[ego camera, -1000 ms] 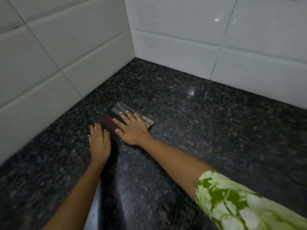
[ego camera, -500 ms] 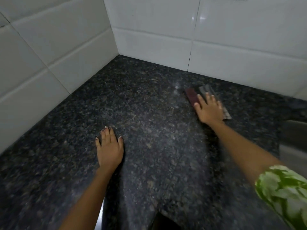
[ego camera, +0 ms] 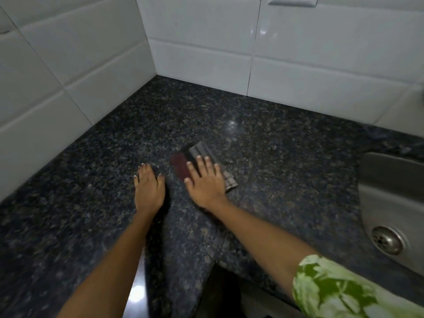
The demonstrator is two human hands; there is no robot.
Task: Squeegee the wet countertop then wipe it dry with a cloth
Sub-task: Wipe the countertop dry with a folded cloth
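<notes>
My right hand (ego camera: 205, 180) lies flat, fingers spread, pressing down on the folded cloth (ego camera: 202, 165), which sits on the dark speckled counter (ego camera: 286, 171) a little in front of me, well short of the corner where the white tiled walls (ego camera: 206, 42) meet. The cloth shows a dark red part on its left and a grey striped part that sticks out past my fingertips and beside my little finger. My left hand (ego camera: 149, 187) rests palm down on the bare counter just beside the cloth, open and holding nothing. A green and white patterned sleeve (ego camera: 344, 290) covers my right upper arm. At the right edge is a steel sink (ego camera: 390, 191) with its round drain (ego camera: 387, 240).
</notes>
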